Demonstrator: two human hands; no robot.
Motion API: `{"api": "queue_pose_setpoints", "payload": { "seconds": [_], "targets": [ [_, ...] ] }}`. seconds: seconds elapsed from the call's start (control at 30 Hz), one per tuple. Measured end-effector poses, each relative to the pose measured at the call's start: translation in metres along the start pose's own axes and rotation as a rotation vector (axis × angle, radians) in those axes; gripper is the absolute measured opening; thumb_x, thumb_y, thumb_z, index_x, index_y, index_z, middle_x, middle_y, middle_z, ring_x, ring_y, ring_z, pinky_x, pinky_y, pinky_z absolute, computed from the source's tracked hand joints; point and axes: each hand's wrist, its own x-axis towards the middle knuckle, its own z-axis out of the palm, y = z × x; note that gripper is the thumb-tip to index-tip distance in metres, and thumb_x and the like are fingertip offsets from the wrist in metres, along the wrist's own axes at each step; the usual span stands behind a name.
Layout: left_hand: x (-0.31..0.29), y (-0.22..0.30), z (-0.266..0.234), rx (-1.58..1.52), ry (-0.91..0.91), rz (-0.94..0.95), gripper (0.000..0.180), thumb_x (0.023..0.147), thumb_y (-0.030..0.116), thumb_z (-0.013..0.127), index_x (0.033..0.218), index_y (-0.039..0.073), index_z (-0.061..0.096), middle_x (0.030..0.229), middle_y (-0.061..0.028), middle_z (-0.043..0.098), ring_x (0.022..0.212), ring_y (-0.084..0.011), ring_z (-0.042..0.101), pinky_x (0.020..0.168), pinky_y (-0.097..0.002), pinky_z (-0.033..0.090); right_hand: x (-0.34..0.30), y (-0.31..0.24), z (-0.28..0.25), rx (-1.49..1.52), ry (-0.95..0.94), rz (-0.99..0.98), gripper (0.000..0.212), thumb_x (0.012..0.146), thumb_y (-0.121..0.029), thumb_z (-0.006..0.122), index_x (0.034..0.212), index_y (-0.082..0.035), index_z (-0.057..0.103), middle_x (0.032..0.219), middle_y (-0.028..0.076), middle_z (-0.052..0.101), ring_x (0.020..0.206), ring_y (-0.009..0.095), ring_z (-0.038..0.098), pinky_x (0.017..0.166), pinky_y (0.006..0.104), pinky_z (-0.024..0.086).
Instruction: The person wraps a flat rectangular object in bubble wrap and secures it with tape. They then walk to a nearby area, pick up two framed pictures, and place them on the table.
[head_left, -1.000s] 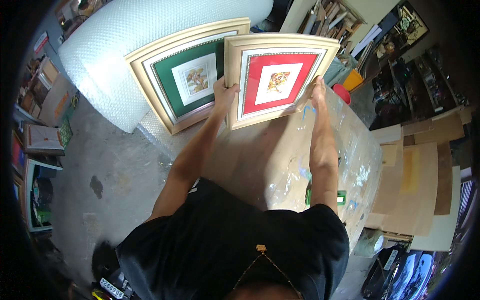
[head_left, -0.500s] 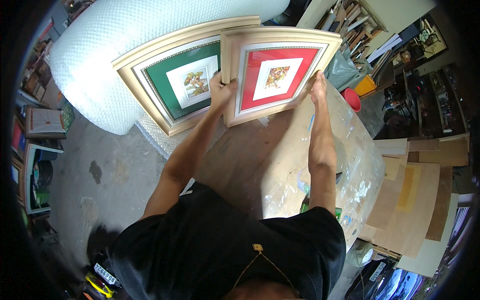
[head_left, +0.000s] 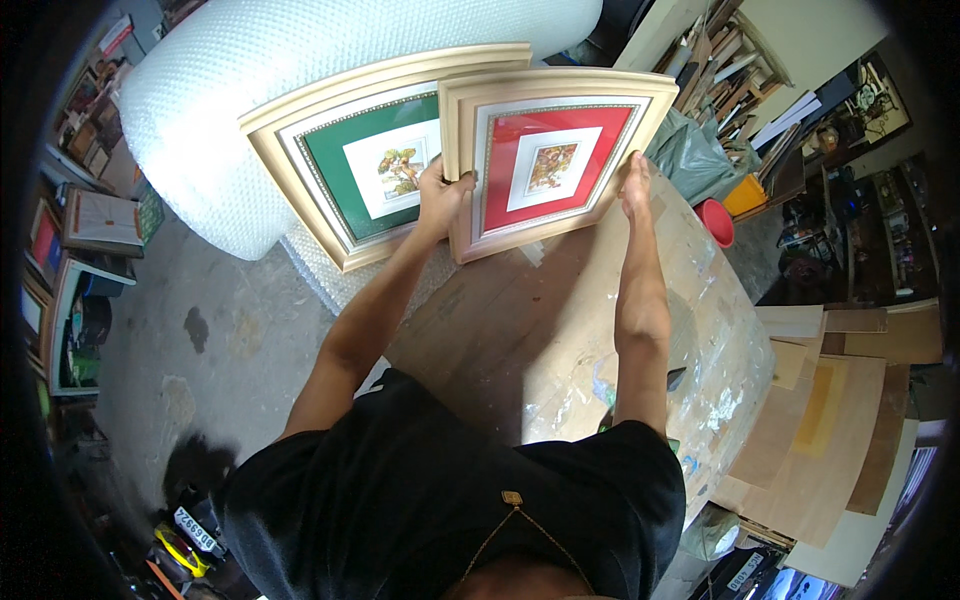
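Upright at the far side of the worktable, a picture frame with a red mat point(head_left: 500, 180) overlaps the right part of a picture frame with a green mat point(head_left: 325, 155). Both have pale wooden mouldings and a small print in the middle. My left hand point(head_left: 440, 200) is closed round the red-matted frame's left side, in front of the green-matted one. My right hand point(head_left: 634, 185) grips the right side of the red-matted frame. Its fingers are partly hidden behind the moulding. The green-matted frame stands against a big roll of bubble wrap.
The bubble wrap roll point(head_left: 200, 130) spreads behind the frames, with a loose end on the table's far left. The wooden worktable point(head_left: 570, 340) is stained with paint. Scrap mouldings point(head_left: 715, 75), a red bucket point(head_left: 714, 222) and cardboard sheets point(head_left: 820, 420) are at the right.
The red-matted frame has tilted a little more upright in my hands, its print now showing with less glare. The whole view has shifted slightly; both hands keep their hold.
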Motion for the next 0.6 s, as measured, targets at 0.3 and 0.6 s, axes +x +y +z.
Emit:
{"api": "queue_pose_setpoints", "payload": {
  "seconds": [0.3,0.6],
  "targets": [
    [-0.014,-0.002,0.014,-0.039,-0.016,0.050,0.020,0.070,-0.009,0.056,0.086,0.001,0.064,0.076,-0.0017,0.065,0.066,-0.0091,0.059,0.057,-0.0260,0.047,0.054,0.022,-0.004,0.065,-0.074,-0.215,0.054,0.101,-0.041,0.039,0.136,0.000,0.044,0.138,0.016,0.047,0.126,0.025,0.045,0.104,0.0352,0.035],
    [-0.014,-0.068,-0.005,-0.017,-0.247,-0.022,0.020,0.085,0.021,0.071,0.093,0.007,0.061,0.078,-0.0032,0.062,0.064,-0.0114,0.057,0.056,-0.0268,0.047,-0.017,0.029,-0.027,-0.064,0.163,-0.195,0.051,0.097,-0.038,0.050,0.138,-0.007,0.044,0.119,0.009,0.060,0.104,0.019,0.056,0.091,0.0321,0.045]
  ]
}}
